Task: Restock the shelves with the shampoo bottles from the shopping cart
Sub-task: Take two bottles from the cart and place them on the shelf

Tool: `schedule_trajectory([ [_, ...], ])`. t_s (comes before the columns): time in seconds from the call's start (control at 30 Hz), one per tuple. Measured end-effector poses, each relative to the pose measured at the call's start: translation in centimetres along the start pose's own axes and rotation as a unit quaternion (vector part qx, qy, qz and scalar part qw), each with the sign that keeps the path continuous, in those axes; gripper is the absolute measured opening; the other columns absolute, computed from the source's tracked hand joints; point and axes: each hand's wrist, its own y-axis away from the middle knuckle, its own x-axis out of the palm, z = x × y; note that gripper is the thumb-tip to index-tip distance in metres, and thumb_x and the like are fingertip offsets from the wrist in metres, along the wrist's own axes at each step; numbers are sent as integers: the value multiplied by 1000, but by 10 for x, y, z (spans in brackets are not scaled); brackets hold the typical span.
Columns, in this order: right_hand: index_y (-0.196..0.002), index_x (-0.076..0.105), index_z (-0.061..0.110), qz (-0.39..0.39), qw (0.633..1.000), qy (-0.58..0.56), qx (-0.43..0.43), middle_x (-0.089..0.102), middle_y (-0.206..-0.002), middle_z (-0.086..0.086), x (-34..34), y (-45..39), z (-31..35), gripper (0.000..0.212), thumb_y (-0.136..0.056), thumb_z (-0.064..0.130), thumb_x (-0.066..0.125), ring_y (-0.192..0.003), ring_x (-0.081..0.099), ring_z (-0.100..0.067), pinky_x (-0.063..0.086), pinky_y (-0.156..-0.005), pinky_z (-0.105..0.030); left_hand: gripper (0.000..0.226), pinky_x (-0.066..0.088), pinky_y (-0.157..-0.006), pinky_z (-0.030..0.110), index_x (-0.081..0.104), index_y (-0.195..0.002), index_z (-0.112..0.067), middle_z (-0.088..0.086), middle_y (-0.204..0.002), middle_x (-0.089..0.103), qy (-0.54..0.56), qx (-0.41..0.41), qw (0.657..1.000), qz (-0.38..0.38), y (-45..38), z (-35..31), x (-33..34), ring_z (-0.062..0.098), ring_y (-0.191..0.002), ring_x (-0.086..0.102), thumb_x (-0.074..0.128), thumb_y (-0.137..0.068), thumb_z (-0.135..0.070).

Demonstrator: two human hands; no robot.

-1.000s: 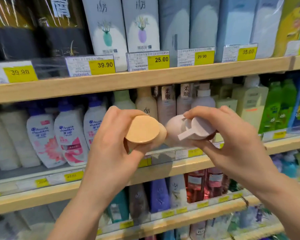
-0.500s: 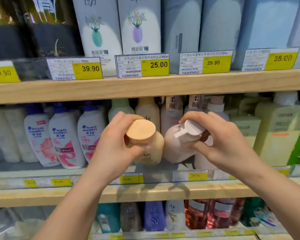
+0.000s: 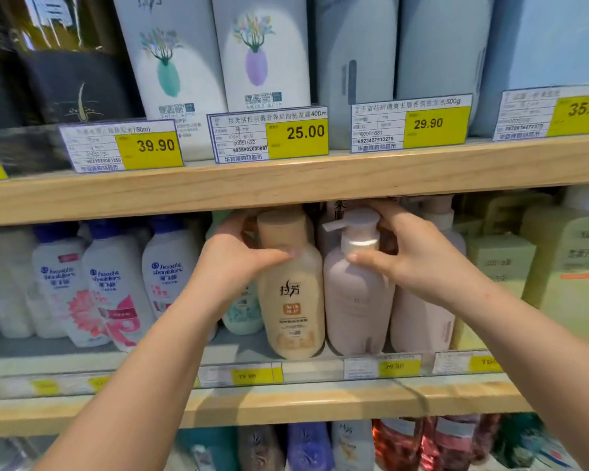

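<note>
Plainly, with the left hand (image 3: 232, 263) gripping the beige shampoo bottle (image 3: 291, 294) and the right hand (image 3: 419, 263) pinching the pink pump bottle (image 3: 356, 300) just beside it on the middle shelf (image 3: 320, 401), either could tip forward if released carelessly.

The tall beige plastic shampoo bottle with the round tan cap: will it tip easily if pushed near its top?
Probably somewhat: the tall beige plastic shampoo bottle stands tall on a narrow base. The pale pink pump bottle beside it may brace one side. Its smooth surface looks a little slippery.
</note>
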Motion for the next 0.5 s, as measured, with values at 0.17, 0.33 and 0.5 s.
schedule_trajectory([
  [0.17, -122, 39, -5, -4, 996, 23, 84, 59, -95, -19, 24, 4, -10, 54, -83, 25, 59, -91, 52, -35, 31, -69, -35, 36, 38, -57, 2, 50, -101, -17, -7, -90, 58, 33, -12, 999, -25, -11, 17, 12, -9, -76, 55, 70, -73, -8],
  [0.33, -69, 43, 5, 13, 984, 91, 156, 50, -69, -12, 46, 11, -17, 37, -77, 32, 66, -89, 54, -37, 24, -57, -28, 68, 43, -85, 23, 38, -129, -20, -2, -109, 55, 49, -65, 996, 29, -4, 49, 21, 14, -100, 53, 72, -71, -10],
  [0.5, -98, 52, 0, -49, 985, 48, 157, 57, -109, -11, 50, 10, -26, 38, -73, 21, 72, -108, 51, -25, 34, -71, -21, 54, 50, -73, 17, 47, -102, -28, 0, -101, 62, 98, -116, 985, 79, 8, 76, 22, 7, -85, 59, 76, -64, -2],
])
